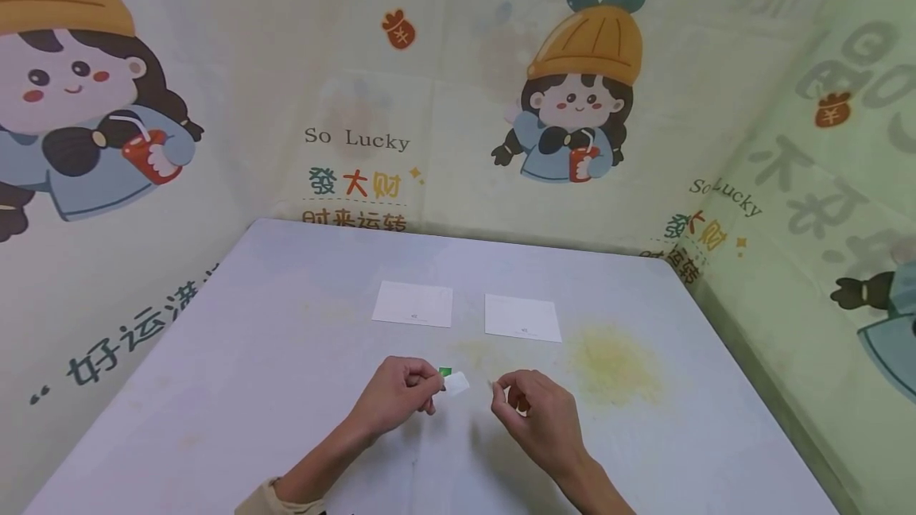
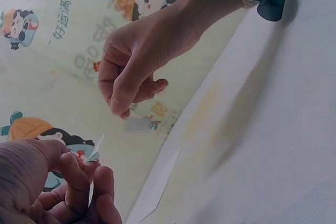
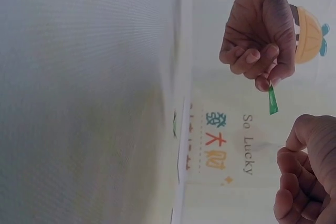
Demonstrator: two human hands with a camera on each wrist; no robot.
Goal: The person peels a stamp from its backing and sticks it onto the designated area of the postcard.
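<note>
My left hand [image 1: 401,396] pinches a small flat sticker-like piece [image 1: 456,383] between thumb and index finger. Its face looks white in the head view, while the right wrist view shows a green side of the piece [image 3: 273,100]. Facing it, a short gap away, my right hand [image 1: 540,416] has thumb and index fingertip together. From those fingertips extends a faint, translucent square of film [image 2: 137,124] in the left wrist view. A small green square [image 1: 445,372] shows just beyond the left fingertips. Both hands are held above the white table [image 1: 215,388].
Two white cards lie side by side beyond the hands, a left card [image 1: 413,303] and a right card [image 1: 522,316], each with a small dark mark near its lower edge. A yellow stain [image 1: 615,364] marks the tabletop at right. Printed cloth walls [image 1: 458,102] enclose the table.
</note>
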